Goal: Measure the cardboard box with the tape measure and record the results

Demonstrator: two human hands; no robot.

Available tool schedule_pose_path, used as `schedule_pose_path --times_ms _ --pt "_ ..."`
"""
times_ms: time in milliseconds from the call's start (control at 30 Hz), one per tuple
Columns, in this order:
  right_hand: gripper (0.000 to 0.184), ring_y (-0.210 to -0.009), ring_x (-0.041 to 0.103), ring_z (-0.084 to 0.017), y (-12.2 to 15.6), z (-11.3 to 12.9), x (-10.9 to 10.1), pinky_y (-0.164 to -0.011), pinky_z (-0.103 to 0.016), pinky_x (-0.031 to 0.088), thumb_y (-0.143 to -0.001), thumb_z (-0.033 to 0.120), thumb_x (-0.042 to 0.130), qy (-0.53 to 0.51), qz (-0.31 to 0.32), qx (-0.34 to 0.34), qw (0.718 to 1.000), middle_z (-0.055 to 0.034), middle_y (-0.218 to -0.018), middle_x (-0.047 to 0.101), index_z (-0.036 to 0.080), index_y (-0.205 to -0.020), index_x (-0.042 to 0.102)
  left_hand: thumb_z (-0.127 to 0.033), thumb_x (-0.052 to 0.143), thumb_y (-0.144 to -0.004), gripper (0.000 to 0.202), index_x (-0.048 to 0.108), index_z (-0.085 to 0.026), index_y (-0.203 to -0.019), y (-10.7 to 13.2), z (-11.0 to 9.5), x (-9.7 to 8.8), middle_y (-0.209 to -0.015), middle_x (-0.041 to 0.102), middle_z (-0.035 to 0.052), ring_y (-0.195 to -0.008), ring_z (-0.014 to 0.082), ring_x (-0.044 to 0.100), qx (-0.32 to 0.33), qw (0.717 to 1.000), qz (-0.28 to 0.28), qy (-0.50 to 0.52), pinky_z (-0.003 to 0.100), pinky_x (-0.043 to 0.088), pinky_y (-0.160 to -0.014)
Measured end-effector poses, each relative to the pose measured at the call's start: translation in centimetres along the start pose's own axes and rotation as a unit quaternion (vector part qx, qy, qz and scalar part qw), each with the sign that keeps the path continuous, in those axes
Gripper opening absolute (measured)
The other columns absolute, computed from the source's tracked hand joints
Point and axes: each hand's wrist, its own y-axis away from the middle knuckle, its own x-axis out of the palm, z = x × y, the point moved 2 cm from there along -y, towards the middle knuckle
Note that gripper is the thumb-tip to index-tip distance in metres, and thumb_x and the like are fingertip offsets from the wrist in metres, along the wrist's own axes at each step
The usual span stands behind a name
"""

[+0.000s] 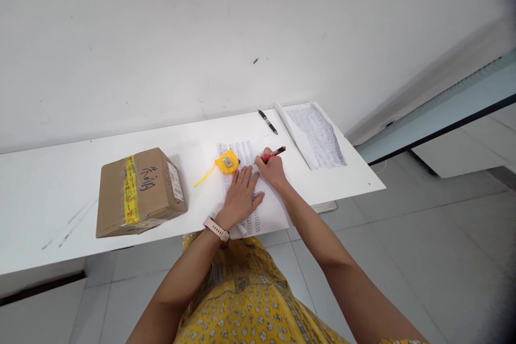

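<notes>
A red pen (273, 155) is gripped in my right hand (272, 169), its tip end down at a sheet of paper (274, 212) with columns of handwriting. My left hand (243, 193) lies flat on the same sheet with its fingers spread. Just beyond my left fingertips sits a yellow tape measure (227, 162), a short length of its yellow blade out to the left. The pen's tip is hidden by my fingers. Part of the writing is covered by my hands.
A taped cardboard box (139, 192) stands to the left on the white table (52, 188). A black pen (267, 121) lies toward the back, beside densely written papers (316, 134) at the right. The wall (161, 54) rises behind the table.
</notes>
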Motion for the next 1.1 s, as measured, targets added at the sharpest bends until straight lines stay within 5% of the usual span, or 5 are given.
schedule_pose_path --times_ms 1100 --pt "0.024 -0.051 0.040 -0.015 -0.01 0.11 -0.16 -0.053 -0.029 0.030 -0.079 0.029 0.050 -0.014 -0.017 0.011 1.000 0.0067 -0.049 0.038 0.026 -0.064 0.031 -0.042 0.046 -0.097 0.058 0.040 -0.008 -0.144 -0.01 0.03 0.04 -0.156 0.035 0.0219 -0.148 0.0323 0.027 -0.004 1.000 0.002 -0.006 0.054 0.027 -0.118"
